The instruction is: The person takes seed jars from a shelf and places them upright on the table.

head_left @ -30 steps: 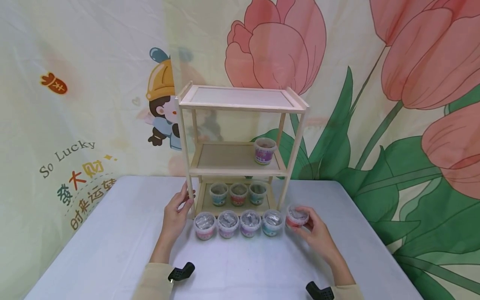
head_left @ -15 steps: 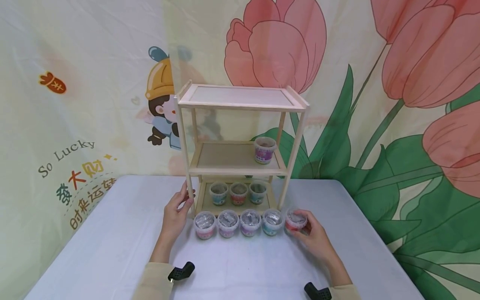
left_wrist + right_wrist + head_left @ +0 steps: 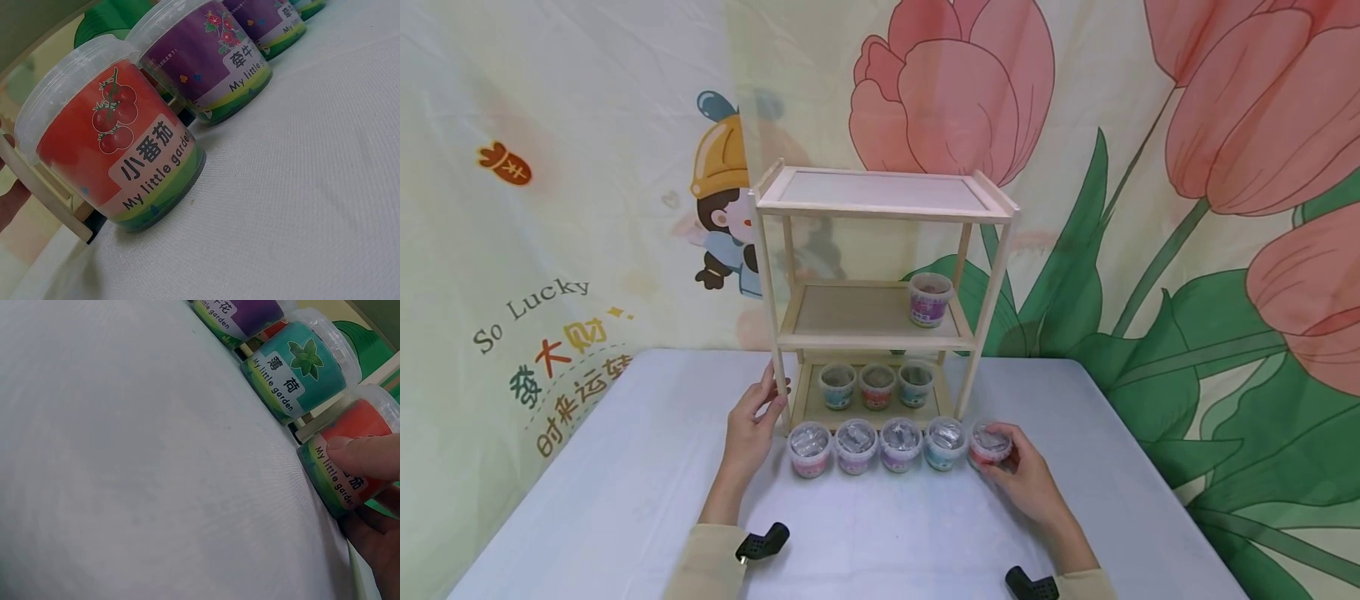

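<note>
Right hand [image 3: 1026, 477] clamped round a red tub [image 3: 991, 443], thumb across its label, at the right end of a row of five tubs just in front of the wooden shelf [image 3: 880, 333], beside its front right leg. Left hand [image 3: 752, 423] curled round the shelf's front left post. Next along the row from the red tub: a teal tub [image 3: 945, 443], two purple tubs, then a tomato tub [image 3: 119, 144] nearest the left post. Three more tubs on the shelf's bottom level, one purple tub [image 3: 929, 300] on the middle level. Everything on a white tabletop [image 3: 625, 475].
</note>
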`<state>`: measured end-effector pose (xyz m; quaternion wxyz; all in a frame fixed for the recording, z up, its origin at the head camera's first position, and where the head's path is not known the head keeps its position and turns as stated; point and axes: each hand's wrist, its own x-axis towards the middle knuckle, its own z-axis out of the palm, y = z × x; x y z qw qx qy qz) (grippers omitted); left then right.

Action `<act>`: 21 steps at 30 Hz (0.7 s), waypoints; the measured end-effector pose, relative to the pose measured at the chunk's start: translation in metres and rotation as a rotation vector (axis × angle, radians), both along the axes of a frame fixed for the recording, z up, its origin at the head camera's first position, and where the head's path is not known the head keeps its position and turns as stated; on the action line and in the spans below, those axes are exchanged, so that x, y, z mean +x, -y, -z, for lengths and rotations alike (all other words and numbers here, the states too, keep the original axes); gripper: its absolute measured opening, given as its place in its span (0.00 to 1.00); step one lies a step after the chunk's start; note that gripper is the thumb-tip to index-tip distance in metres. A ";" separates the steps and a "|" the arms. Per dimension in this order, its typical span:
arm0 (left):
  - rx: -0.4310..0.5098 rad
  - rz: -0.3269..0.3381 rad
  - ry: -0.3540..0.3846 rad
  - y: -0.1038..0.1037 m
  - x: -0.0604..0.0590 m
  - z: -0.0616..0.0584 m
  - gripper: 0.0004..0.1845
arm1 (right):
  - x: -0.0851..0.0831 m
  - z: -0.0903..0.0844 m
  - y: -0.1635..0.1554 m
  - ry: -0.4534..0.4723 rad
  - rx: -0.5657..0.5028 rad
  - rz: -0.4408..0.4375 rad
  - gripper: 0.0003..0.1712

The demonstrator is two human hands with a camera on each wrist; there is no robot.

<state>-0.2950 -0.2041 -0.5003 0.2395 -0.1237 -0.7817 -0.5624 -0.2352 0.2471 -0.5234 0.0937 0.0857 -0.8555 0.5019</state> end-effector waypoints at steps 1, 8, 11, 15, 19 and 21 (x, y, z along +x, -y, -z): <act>0.001 0.000 0.001 0.000 0.000 0.000 0.34 | -0.001 0.000 0.000 0.003 0.007 0.003 0.36; 0.007 0.002 0.002 0.000 0.000 0.001 0.33 | -0.002 -0.001 0.001 0.048 0.046 0.034 0.37; 0.013 -0.003 0.010 0.000 0.000 0.001 0.34 | -0.001 -0.005 0.001 0.059 0.067 0.031 0.38; 0.011 -0.008 0.000 -0.001 0.000 0.001 0.34 | 0.001 -0.012 0.000 0.070 0.112 0.009 0.37; 0.010 -0.002 0.002 -0.001 -0.001 0.001 0.34 | 0.003 -0.022 -0.002 0.058 0.171 -0.024 0.35; 0.013 0.001 0.010 -0.001 -0.001 0.001 0.34 | 0.004 -0.027 -0.003 0.021 0.217 -0.042 0.34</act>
